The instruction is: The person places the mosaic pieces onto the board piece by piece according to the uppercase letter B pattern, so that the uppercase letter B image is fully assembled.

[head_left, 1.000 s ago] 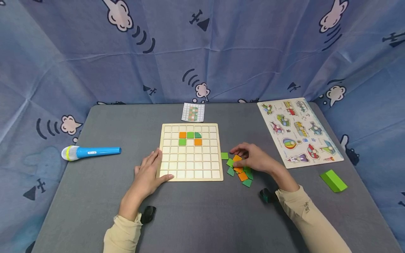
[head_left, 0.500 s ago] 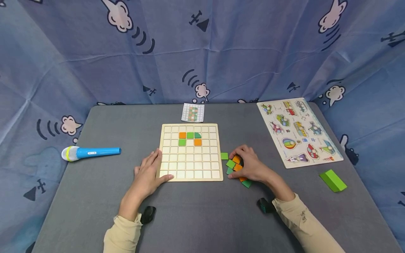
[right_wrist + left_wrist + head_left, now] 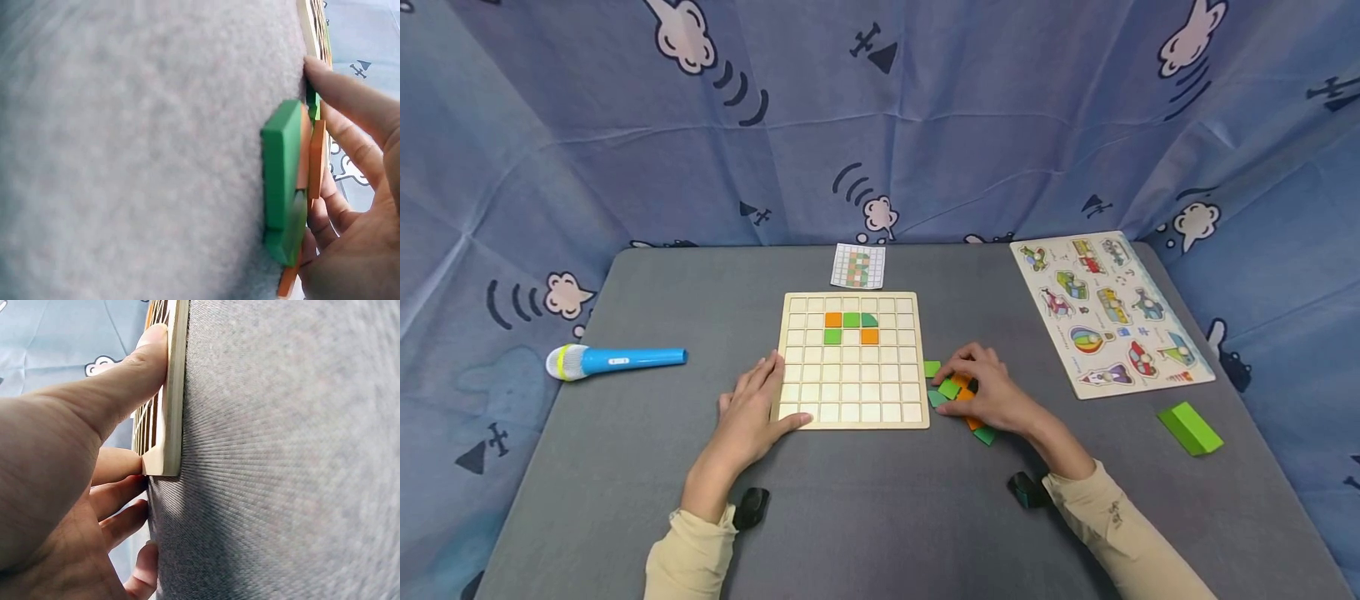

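Teal tile (image 3: pixel 936 398) shifted, microphone (image 3: pixel 617 359) head-view only

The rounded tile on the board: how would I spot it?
On the grey table, find the pale wooden grid board. Follow its upper row of tiles to the right end. That dark green tile has one curved corner; the board's other four are square.
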The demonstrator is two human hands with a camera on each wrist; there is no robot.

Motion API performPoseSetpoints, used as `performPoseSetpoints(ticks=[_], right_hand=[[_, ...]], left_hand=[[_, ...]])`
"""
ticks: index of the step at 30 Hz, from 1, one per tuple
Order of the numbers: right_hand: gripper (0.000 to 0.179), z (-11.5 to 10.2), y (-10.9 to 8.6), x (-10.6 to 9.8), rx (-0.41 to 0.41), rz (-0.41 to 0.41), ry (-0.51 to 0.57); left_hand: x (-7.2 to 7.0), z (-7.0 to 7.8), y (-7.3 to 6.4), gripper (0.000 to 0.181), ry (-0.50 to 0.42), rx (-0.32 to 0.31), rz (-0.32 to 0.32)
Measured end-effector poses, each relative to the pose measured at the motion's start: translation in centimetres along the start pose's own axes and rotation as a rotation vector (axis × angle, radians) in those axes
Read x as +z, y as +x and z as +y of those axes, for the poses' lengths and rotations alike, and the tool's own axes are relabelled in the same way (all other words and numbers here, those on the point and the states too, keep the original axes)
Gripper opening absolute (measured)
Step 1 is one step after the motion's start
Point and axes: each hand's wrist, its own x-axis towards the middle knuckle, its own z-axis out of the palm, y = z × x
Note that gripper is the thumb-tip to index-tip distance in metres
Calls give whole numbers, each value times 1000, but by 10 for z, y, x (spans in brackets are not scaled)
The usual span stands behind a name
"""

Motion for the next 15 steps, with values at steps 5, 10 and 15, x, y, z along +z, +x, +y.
performPoseSetpoints(ticks=[5, 10, 15], right_hand=[[15, -3, 0, 1, -28, 1, 7], [15, -6, 0, 2, -21, 1, 12], [14, -6, 1, 1, -5, 22, 64]], left_hand=[[0, 0, 1, 99, -1, -4, -3], [0, 0, 2, 98, -2, -8, 0], [0, 0, 1, 99, -4, -10, -2]])
